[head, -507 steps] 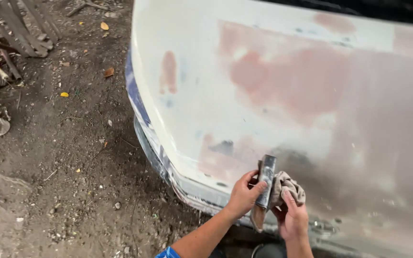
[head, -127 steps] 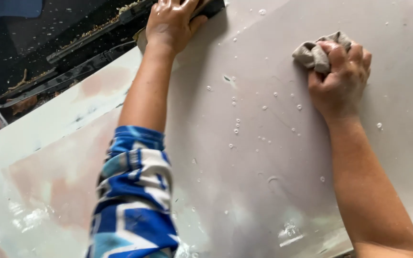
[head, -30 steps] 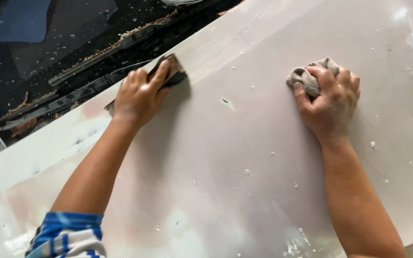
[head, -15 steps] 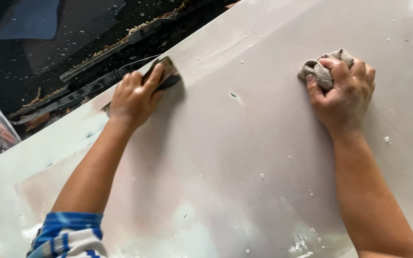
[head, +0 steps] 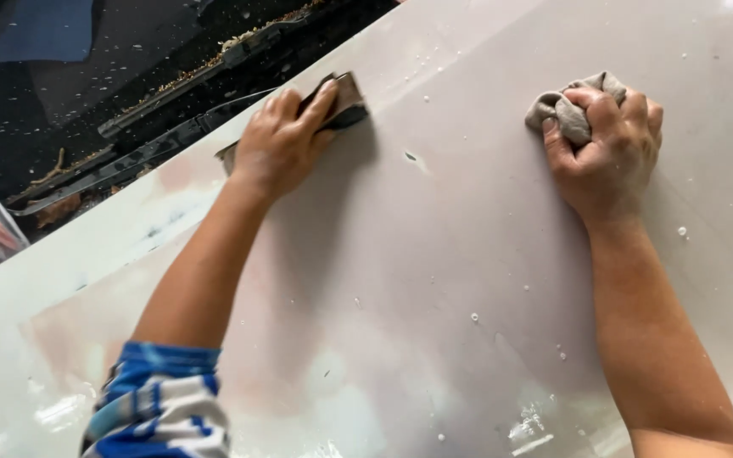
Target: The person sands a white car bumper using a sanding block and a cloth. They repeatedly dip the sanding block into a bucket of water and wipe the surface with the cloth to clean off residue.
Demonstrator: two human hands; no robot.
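Left hand (head: 280, 144) presses our sanding block (head: 343, 100) flat near the wet hood (head: 434, 280) top edge | right hand (head: 608, 148) clenches the rag (head: 563, 106) | risk: we reckon the slick surface lets the block skid off.

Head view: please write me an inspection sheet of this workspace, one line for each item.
Surface: primed car hood, pale grey with pinkish patches, wet, water beads scattered.
Job's things: dark sanding block flat on the hood near its rear edge; grey rag, bunched.
Clutter: dry leaves and debris in the cowl by the wipers.
Grippers: left hand presses the sanding block; right hand grips the rag against the hood.
Cables: nothing seen.
Surroundings: dark windscreen, speckled with drops.
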